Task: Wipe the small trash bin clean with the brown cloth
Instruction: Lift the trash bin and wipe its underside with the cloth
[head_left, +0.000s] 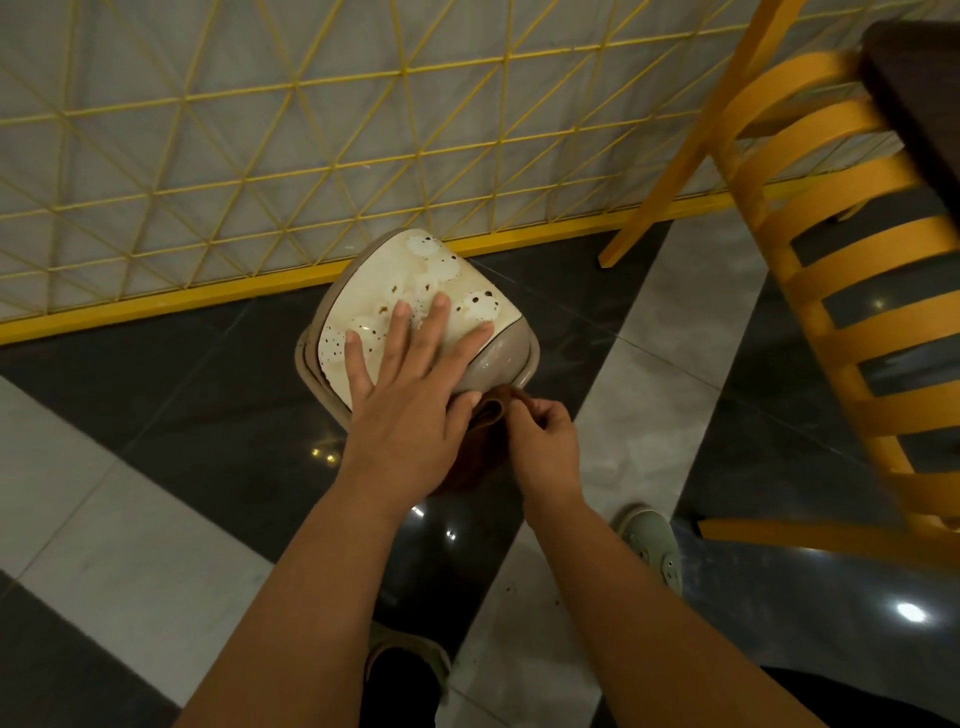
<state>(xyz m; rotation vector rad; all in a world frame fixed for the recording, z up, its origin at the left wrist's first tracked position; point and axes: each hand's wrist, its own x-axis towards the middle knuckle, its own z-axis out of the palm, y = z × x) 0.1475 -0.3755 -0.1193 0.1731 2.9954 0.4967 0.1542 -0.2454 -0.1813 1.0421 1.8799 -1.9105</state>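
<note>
Forearms reach down and forward from the bottom of the head view, both bare, meeting over the small trash bin (415, 332) that stands on the floor (156, 405) just in front of the yellow lattice fence (260, 156). The bin's cream lid (447, 280), spotted with brown and white marks, tilts up toward the camera.

The left hand (410, 400) lies flat on that lid, palm down, wrist slightly bent back. Its fingers (400, 322) are straight and spread, released rather than gripping, with the tips partway up the lid and the thumb angled along the bin's near rim.

The right hand (545, 436) sits at the bin's near right side, lower than the left hand and just beside its thumb. Its fingers are curled in and pinching the brown cloth (493, 415), which is bunched against the bin's front wall below the rim. Much of the cloth is hidden under the two hands, so how far it hangs down the bin I cannot tell.

To the right of the bin, well apart, stands a yellow slatted chair (841, 291). Nearer the camera than the bin, two shoes show on the dark and pale tiles, the left shoe (410, 654) under the left forearm and the right shoe (654, 540) beside the right forearm.
</note>
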